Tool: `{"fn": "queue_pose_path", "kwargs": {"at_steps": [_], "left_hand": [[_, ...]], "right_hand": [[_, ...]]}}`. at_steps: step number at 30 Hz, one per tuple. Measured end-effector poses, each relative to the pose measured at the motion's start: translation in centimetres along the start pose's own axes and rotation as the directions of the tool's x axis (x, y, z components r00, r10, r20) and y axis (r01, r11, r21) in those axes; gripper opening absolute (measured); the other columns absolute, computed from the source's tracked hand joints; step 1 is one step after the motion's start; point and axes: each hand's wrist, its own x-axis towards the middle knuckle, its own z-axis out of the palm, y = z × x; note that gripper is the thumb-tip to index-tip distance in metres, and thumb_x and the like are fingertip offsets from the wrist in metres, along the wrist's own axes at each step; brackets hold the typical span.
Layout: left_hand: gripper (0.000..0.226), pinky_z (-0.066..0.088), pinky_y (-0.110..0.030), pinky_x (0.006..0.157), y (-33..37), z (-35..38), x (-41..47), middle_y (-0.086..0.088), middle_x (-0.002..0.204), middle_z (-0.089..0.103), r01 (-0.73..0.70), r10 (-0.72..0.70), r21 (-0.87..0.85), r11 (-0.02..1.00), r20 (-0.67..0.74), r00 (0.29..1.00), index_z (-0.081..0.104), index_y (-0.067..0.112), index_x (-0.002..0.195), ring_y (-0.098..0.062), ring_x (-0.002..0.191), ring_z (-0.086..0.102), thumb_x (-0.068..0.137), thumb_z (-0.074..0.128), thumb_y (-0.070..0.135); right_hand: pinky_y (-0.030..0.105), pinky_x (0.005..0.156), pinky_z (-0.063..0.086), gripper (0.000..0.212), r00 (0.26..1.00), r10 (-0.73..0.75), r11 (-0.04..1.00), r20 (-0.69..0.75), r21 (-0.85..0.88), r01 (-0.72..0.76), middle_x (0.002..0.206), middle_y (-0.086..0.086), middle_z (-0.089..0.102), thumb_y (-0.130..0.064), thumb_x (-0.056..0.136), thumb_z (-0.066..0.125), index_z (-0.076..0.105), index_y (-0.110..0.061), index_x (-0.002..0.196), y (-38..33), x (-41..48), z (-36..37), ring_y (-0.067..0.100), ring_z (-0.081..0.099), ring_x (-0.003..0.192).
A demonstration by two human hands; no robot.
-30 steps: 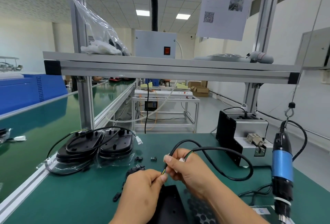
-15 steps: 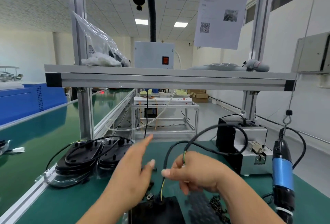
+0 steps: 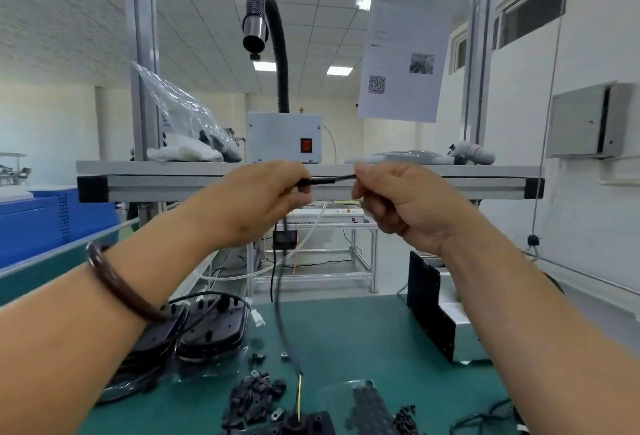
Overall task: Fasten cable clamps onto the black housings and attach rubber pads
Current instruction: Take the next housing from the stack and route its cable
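Black cable [image 3: 327,181] taut between both hands' grip.

I see housings [image 3: 207,334] stacked L on tabletop [image 3: 346,330], clamps [image 3: 254,396] front-ctr, box unit [image 3: 446,327] R; cable [image 3: 332,181] up ctr, btwn left hand [image 3: 258,202] & right hand [image 3: 408,207].

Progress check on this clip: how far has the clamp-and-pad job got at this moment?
Done: nothing clearly; the bagged housings at left could be finished or waiting. In hand: the left hand and right hand pinch the black cable stretched between them; it drops to the housing at the bottom edge. Left: clamps lie loose in a pile and the dark pad sheet looks untouched.
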Motion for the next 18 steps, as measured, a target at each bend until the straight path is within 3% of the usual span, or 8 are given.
{"fn": "queue_pose_path", "kwargs": {"at_steps": [2, 7, 11, 15, 18], "left_hand": [[0.039, 0.034, -0.023, 0.061, -0.7, -0.1, 0.0, 0.018, 0.074, 0.046, 0.047, -0.047, 0.009, 0.999, -0.053, 0.997, 0.045, 0.031, 0.087, -0.009, 0.071, 0.047, 0.086, 0.018, 0.059], [0.042, 0.034, -0.027, 0.054, -1.6, 0.1, 0.4, 0.017, 0.067, 0.041, 0.088, -0.037, 0.29, 0.953, -0.174, 0.984, 0.041, 0.032, 0.08, -0.013, 0.067, 0.049, 0.089, 0.01, 0.059], [0.055, 0.049, -0.032, 0.059, -2.2, -0.5, 0.8, 0.009, 0.073, 0.055, 0.095, -0.023, 0.37, 0.924, -0.194, 0.981, 0.052, 0.025, 0.086, -0.018, 0.066, 0.056, 0.09, 0.008, 0.058], [0.047, 0.048, -0.03, 0.056, -2.1, -0.3, 0.6, 0.01, 0.07, 0.052, 0.076, -0.011, 0.405, 0.911, -0.159, 0.987, 0.044, 0.026, 0.079, -0.019, 0.064, 0.054, 0.091, 0.011, 0.057], [0.049, 0.044, -0.029, 0.054, -2.0, -0.4, 0.6, 0.01, 0.069, 0.05, 0.057, 0.008, 0.417, 0.907, -0.152, 0.988, 0.05, 0.025, 0.084, -0.018, 0.063, 0.053, 0.091, 0.012, 0.055]], "right_hand": [[0.017, 0.037, 0.026, 0.032, 0.99, -0.006, 0.997, -0.141, 0.071, 0.017, 0.047, -0.003, 0.046, -0.044, 0.079, 0.068, 0.066, -0.012, 0.073, 0.5, 1.1, 0.3, 0.008, 0.031, 0.04], [0.017, 0.038, 0.027, 0.026, 0.956, -0.035, 0.995, -0.291, 0.078, 0.06, 0.047, -0.005, 0.046, -0.029, 0.09, 0.067, 0.065, -0.013, 0.07, 1.5, 2.8, 1.4, 0.007, 0.032, 0.039], [0.021, 0.043, 0.028, 0.03, 0.942, -0.063, 0.994, -0.329, 0.065, 0.09, 0.046, -0.005, 0.044, -0.031, 0.089, 0.068, 0.065, -0.016, 0.063, 1.2, 3.2, 1.0, 0.007, 0.03, 0.038], [0.028, 0.056, 0.03, 0.03, 0.934, -0.072, 0.996, -0.35, 0.021, 0.084, 0.046, -0.005, 0.042, -0.032, 0.09, 0.066, 0.065, -0.015, 0.065, 1.5, 2.8, 0.4, 0.009, 0.029, 0.04], [0.022, 0.047, 0.029, 0.028, 0.936, -0.089, 0.996, -0.341, -0.031, 0.084, 0.048, -0.005, 0.043, -0.032, 0.091, 0.065, 0.066, -0.014, 0.069, 1.5, 2.3, -0.4, 0.009, 0.03, 0.042]]}}
